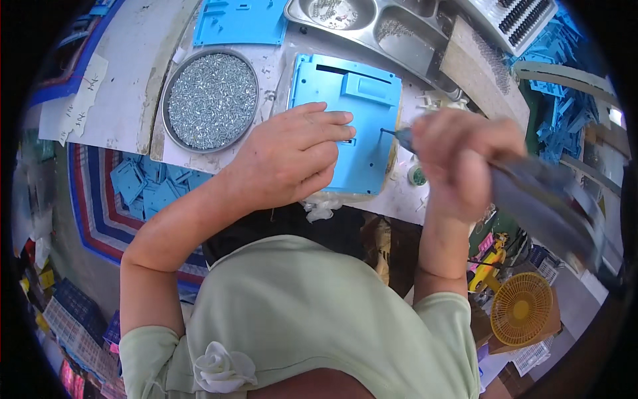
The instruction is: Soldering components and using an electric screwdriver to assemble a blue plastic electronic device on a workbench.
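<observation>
Left of the blue panel (359, 166) stands a round bowl (211, 151) full of screws (211, 100); beyond the panel, a metal tray (369, 38) holds small metal bits (330, 13). The left hand (292, 153) lies across the panel's left side — fingers together, slightly bent. The right hand (458, 149), blurred, wraps a dark power screwdriver (545, 199) — bit at the panel's right side.

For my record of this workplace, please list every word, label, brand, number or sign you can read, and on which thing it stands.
No text can be read with certainty.
Torn paper: handwritten marks, too small and unclear.
Tan strip: dark marks, too blurred.
Blue panel: no readable text.
Tool: blurred, nothing readable.
</observation>
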A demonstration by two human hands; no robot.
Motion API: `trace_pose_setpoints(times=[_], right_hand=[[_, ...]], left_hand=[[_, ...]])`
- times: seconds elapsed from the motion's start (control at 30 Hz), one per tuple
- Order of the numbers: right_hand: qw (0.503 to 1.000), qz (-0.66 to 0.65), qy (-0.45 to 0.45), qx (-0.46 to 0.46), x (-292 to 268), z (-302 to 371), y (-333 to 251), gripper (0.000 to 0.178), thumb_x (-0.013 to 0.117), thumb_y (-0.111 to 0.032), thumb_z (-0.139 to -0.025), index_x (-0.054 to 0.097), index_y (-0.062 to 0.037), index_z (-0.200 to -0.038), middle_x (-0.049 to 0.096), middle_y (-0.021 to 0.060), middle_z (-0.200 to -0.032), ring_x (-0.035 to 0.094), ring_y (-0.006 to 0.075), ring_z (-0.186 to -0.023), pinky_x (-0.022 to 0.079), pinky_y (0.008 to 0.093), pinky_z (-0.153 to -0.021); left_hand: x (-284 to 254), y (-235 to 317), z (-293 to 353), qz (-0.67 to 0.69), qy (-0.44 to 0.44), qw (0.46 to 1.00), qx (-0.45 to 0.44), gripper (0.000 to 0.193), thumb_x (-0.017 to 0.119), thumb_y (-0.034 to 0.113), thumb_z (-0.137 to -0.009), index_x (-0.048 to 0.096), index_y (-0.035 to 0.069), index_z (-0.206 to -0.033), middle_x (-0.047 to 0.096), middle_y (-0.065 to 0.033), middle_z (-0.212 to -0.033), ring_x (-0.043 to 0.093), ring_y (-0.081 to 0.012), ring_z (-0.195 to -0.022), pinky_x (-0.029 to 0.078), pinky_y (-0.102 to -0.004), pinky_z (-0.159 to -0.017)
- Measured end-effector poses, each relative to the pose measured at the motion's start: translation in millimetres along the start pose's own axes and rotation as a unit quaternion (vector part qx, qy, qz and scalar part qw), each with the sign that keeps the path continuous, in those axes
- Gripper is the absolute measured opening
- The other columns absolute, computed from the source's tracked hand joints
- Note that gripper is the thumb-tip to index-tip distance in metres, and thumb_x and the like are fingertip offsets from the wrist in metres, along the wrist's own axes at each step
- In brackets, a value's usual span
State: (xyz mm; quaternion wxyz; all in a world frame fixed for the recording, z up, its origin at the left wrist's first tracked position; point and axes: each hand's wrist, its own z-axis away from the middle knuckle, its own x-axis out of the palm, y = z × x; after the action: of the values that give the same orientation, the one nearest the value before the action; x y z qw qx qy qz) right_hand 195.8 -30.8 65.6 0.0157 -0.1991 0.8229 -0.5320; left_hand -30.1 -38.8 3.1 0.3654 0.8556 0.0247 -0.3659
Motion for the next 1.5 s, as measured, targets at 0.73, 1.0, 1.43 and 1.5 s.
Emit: trace_pose_setpoints(times=[0.73, 1.0, 1.43, 1.5], right_hand=[[0.998, 0.062, 0.006, -0.01, -28, -63, 37, 0.016, 0.056, -0.013, -0.1, 0.049, -0.0042, -0.089, 0.047, 0.004, -0.064, 0.045, 0.015, -0.056, 0.044, 0.0354, -0.061], [0.998, 0.021, -0.056, 0.021, -40, -70, 45, 0.013, 0.055, -0.015, -0.101, 0.052, -0.0037, -0.095, 0.047, 0.0026, -0.063, 0.045, 0.0146, -0.056, 0.042, 0.0338, -0.06], [0.994, -0.082, -0.045, 0.061, 15, -13, 3, 0.032, 0.078, -0.024, -0.092, 0.056, -0.0018, -0.099, 0.056, 0.007, -0.07, 0.052, 0.0176, -0.061, 0.046, 0.0348, -0.061], [0.994, -0.079, -0.044, 0.059, 16, -12, 3, 0.031, 0.077, -0.022, -0.092, 0.055, -0.0018, -0.099, 0.056, 0.0076, -0.071, 0.053, 0.018, -0.062, 0.046, 0.0347, -0.062]], left_hand=[[5, -5, 2, 0.018, 0.017, 0.999, -0.026, 0.01, 0.069, -0.001, -0.08, 0.061, 0.004, -0.082, 0.073, -0.0096, -0.116, 0.068, -0.0282, -0.119, 0.054, -0.0492, -0.102], [4, -6, 2, 0.025, 0.021, 0.999, -0.029, 0.012, 0.069, -0.001, -0.08, 0.059, 0.004, -0.081, 0.073, -0.0101, -0.114, 0.07, -0.0289, -0.116, 0.055, -0.0487, -0.099], [11, -8, 4, 0.025, 0.053, 0.998, -0.018, 0.009, 0.071, 0.0, -0.079, 0.063, 0.003, -0.083, 0.073, -0.009, -0.112, 0.07, -0.0282, -0.115, 0.056, -0.0488, -0.098], [12, -6, 4, 0.029, 0.059, 0.998, -0.022, 0.009, 0.071, 0.0, -0.079, 0.063, 0.003, -0.083, 0.073, -0.0089, -0.112, 0.07, -0.0281, -0.114, 0.056, -0.0484, -0.099]])
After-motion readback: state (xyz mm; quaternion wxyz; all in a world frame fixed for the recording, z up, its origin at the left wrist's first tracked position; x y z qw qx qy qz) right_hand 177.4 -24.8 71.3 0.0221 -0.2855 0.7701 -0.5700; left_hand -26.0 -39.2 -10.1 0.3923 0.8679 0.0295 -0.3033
